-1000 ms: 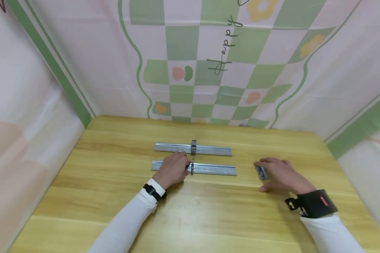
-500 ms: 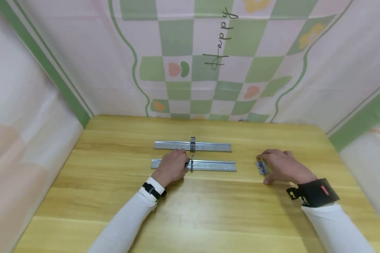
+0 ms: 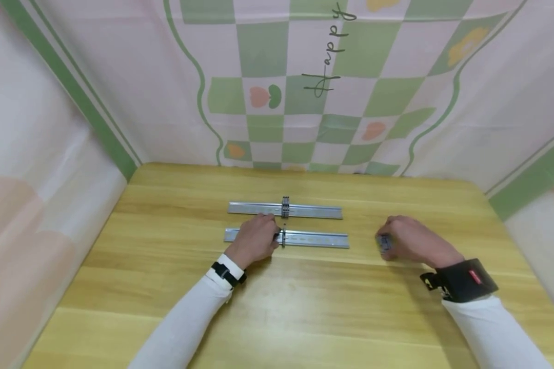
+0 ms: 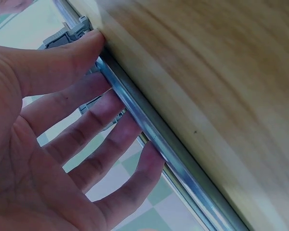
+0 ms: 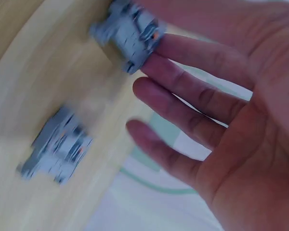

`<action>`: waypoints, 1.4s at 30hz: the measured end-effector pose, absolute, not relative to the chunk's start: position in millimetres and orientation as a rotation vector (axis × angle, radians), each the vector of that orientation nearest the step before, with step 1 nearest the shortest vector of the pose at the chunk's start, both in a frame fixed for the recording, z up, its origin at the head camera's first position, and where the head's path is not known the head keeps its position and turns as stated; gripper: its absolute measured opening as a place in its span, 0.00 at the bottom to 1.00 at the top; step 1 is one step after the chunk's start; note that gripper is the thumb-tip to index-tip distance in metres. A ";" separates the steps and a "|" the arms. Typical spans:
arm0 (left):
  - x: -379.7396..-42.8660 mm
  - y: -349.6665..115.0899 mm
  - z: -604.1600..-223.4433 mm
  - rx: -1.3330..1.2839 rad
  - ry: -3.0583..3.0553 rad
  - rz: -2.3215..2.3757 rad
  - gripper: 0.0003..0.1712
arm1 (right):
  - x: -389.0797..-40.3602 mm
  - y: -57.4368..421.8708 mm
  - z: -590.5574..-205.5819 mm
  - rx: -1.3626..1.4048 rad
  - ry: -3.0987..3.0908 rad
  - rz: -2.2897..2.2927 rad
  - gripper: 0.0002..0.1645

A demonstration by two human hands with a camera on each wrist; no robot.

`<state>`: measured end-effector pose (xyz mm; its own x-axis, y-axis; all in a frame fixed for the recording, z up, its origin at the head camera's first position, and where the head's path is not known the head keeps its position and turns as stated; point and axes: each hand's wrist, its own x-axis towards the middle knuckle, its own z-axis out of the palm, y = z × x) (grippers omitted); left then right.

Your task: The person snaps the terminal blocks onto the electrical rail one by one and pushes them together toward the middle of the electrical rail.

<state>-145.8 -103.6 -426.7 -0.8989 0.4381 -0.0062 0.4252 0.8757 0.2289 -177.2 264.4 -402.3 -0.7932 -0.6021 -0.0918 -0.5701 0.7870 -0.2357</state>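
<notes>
Head view: two metal rails are lying on the wooden worktop [image 3: 281,307], roughly parallel. Far rail [image 3: 254,207] is carrying a stack of grey modules [image 3: 285,207] near its middle; near rail [image 3: 316,239] is carrying a thin module [image 3: 283,237] upright across it. Left hand [image 3: 254,241] is gripping the near rail just left of that module, fingers bending over it. Right hand [image 3: 411,241] is pinching a grey block [image 3: 384,243] off the rails' right ends. Checked cloth [image 3: 300,95] with "Happy" lettering is hanging behind the worktop.

Left wrist view: fingertips are touching the near rail along one edge, thumb is reaching across to its other side, close to the module. Cannot tell whether the thumb is touching the module.

Right wrist view: fingers are gripping the grey block, which is tilting between thumb and fingertips; ring and little fingers are staying clear of it. Second block [image 5: 60,147] is lying on the worktop nearby, slightly blurred. Cannot tell whether the held one is touching the worktop.
</notes>
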 end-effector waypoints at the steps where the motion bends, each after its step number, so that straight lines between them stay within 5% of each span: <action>1: -146.1 -103.2 -426.0 0.689 2.987 0.344 0.05 | -176.0 261.5 -400.9 -0.930 2.816 -0.340 0.29; 20: -147.3 -103.6 -424.7 0.695 2.988 0.321 0.07 | -182.0 112.2 -411.1 -0.809 2.374 -1.244 0.31; 34: -147.3 -106.7 -425.2 0.757 2.988 0.358 0.07 | -182.9 95.4 -425.4 -0.784 2.377 -1.254 0.28; 42: -144.8 -109.7 -426.9 0.858 2.982 0.239 0.16 | -182.7 96.3 -421.1 -0.854 2.403 -1.143 0.29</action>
